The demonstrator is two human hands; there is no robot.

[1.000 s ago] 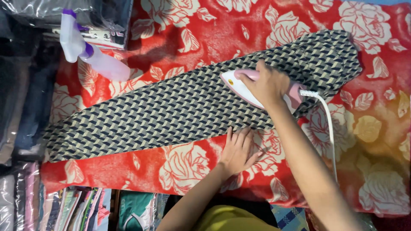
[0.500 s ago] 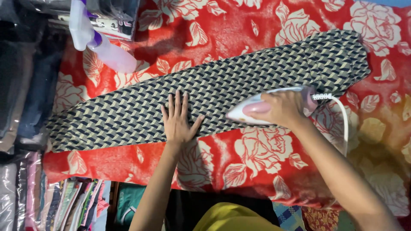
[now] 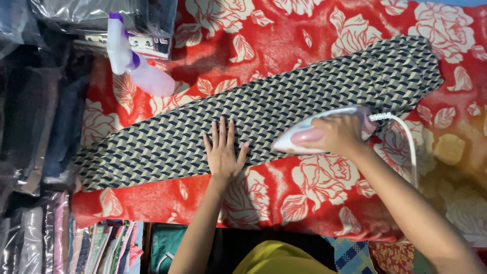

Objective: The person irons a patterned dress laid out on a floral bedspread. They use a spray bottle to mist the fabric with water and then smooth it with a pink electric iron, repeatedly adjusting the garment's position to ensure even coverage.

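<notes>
**A:** Since half a second back, not much has shifted: the iron (image 3: 324, 133) has edged a touch along the patterned cloth (image 3: 264, 119) and the left hand (image 3: 223, 152) sits about where it was.

**B:** Yep. Cloth is a long dark strip with a cream zigzag print, lying flat across the red floral blanket (image 3: 304, 45). Looks thin and floppy, so I'd guess it bunches easily; pin it flat with a palm rather than pinch it.

**A:** That's what the left hand does, fingers spread, palm down on the near edge. Right hand (image 3: 340, 134) is wrapped tight round the iron's pink handle.

**B:** White cord (image 3: 408, 142) trails right. Spray bottle (image 3: 134, 63) lies up left, folded clothes stacks (image 3: 45, 127) beside it.
</notes>
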